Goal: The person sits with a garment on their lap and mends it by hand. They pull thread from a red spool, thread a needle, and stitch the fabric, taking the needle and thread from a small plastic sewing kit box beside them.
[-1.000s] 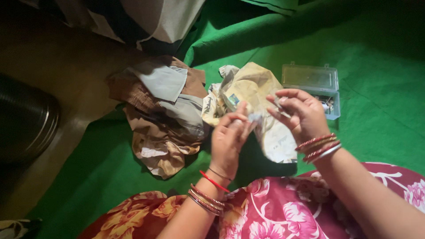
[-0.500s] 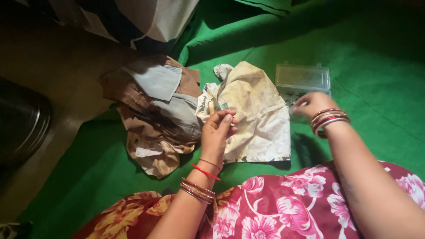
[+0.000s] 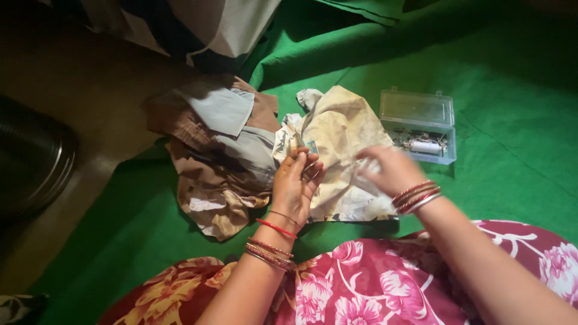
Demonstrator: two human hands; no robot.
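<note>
Seen from the head camera, the person sits on a green mat (image 3: 494,180) spread over the floor, with a pink flowered garment (image 3: 385,283) across the lap. The left hand (image 3: 296,183) is raised over a cream printed cloth (image 3: 343,129), its fingers (image 3: 307,162) pinched together at the tips as if grasping something very thin, perhaps a needle or a thread end; the thing itself is too small to make out. The right hand (image 3: 385,170) is blurred with motion just beside it, above the same cloth, and a pale strand seems to run from it toward the left hand, though whether its fingers are clenched on that strand or released cannot be told. My reading is that the step in hand is readying thread for sewing, and that the next move would call for a steady, fine meeting of the two sets of fingertips in dim light. The cream cloth lies between the hands and a small clear plastic box (image 3: 421,129), which stands open on the mat, well apart from the left hand and near the right one. Its lid is tipped back, and inside lies a whitish spool (image 3: 425,146) with some small dark bits beside it that are too small to name. To the left, a heap of brown and grey clothes (image 3: 217,156) touches the cream cloth. A dark round metal vessel (image 3: 33,165) sits on the bare floor at the far left.
</note>
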